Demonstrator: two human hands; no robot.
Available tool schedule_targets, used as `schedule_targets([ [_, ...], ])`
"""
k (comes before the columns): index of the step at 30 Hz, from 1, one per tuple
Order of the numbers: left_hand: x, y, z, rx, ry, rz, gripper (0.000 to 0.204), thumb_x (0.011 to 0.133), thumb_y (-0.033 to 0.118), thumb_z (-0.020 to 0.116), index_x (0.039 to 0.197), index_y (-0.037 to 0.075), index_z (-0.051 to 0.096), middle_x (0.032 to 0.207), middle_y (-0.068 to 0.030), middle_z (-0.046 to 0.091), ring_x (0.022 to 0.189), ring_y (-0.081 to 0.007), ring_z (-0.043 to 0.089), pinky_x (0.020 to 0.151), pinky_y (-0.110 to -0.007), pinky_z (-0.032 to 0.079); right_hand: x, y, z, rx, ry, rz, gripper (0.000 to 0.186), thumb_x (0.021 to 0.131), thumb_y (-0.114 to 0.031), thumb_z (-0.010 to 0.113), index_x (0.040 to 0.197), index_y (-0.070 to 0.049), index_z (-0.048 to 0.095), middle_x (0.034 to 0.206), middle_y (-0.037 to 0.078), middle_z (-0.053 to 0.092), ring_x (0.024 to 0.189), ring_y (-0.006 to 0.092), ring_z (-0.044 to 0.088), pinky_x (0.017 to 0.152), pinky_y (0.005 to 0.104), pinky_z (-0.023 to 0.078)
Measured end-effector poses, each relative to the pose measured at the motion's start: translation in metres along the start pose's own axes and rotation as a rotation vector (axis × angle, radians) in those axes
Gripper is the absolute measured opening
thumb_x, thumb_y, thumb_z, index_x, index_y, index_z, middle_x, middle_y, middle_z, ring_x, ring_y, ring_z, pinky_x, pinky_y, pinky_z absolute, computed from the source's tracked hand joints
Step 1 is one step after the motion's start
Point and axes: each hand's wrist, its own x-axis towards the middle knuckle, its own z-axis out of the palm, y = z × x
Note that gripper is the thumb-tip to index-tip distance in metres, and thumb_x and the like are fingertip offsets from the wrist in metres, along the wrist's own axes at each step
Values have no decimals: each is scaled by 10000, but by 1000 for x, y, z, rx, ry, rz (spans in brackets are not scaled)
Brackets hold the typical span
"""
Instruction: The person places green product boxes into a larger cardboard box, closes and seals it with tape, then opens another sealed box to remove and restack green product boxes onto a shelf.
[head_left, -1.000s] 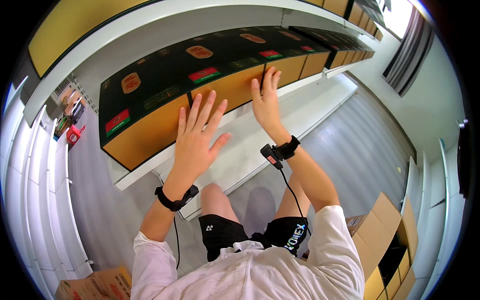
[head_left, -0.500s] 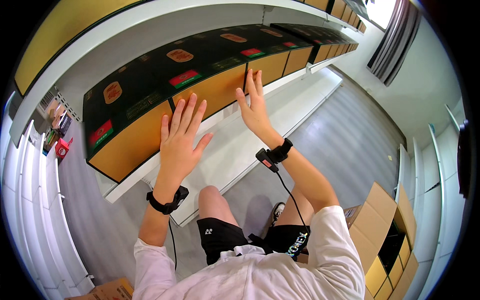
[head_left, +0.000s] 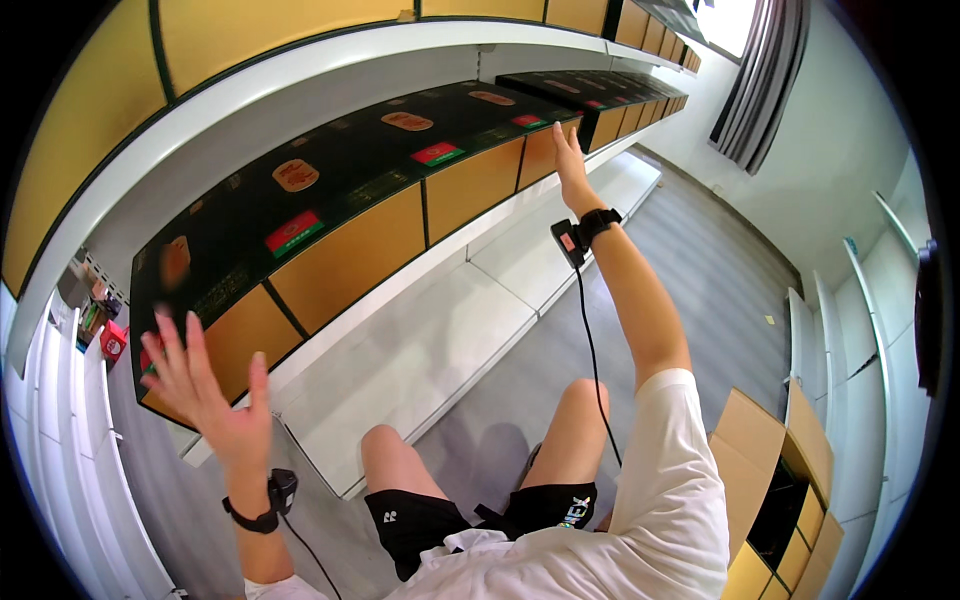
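Observation:
A long row of black boxes (head_left: 350,250) with gold fronts and red-and-green labels sits on a white shelf. My left hand (head_left: 205,395) is open with fingers spread in front of the row's left end; whether it touches the box is unclear. My right hand (head_left: 572,170) has its fingers stretched out at the front of a box toward the row's right end, fingertips at the upper edge. Each wrist wears a black strap with a small cabled device.
An upper shelf of gold boxes (head_left: 265,35) overhangs the row. A white bottom shelf (head_left: 380,360) lies below it, by my knees. An open cardboard carton (head_left: 745,440) holding boxes stands at lower right. White shelving (head_left: 75,420) lines the far left. A grey curtain (head_left: 760,90) hangs beside a window.
My left hand has moved leftward to the row's end, its fingers spreading wider. My right hand has moved rightward and up along the fronts. The view has shifted, showing more upper shelf.

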Motion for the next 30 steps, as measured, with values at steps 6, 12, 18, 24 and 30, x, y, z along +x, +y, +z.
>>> schedule_targets([
  [6,0,-24,5,420,25,-108,685,866,545,656,1456,248,472,1567,-16,352,1442,-273,298,1116,-658,86,-9,-9,18,68,27,133,991,906,-694,481,1583,-136,22,1604,279,95,1507,372,68,1188,435,136],
  [12,-1,-33,11,235,39,-61,611,858,520,685,1368,205,563,1484,-49,445,1368,-302,352,1114,-545,209,-7,-1,25,164,84,106,957,912,-643,517,1581,-113,85,1579,235,241,1441,351,289,1125,382,276],
  [18,-2,-37,7,342,39,-44,610,867,531,673,1378,221,554,1497,-41,437,1375,-286,355,1094,-553,205,-18,-24,26,173,129,146,966,869,-568,640,1567,-83,181,1452,180,440,1345,295,419,950,371,447],
  [24,-2,-18,17,258,201,-79,750,824,462,755,1450,188,447,1546,-75,359,1412,-283,324,1103,-636,104,-44,-35,-2,187,88,273,960,871,-460,678,1564,-97,121,1542,159,299,1406,290,314,1045,439,385],
  [30,-9,24,28,-205,152,135,725,832,259,771,1428,52,414,1546,-212,302,1415,-384,303,1144,-560,181,-87,-54,-36,-33,60,221,789,865,-370,694,1444,26,332,1321,173,511,1187,263,520,905,383,532],
])
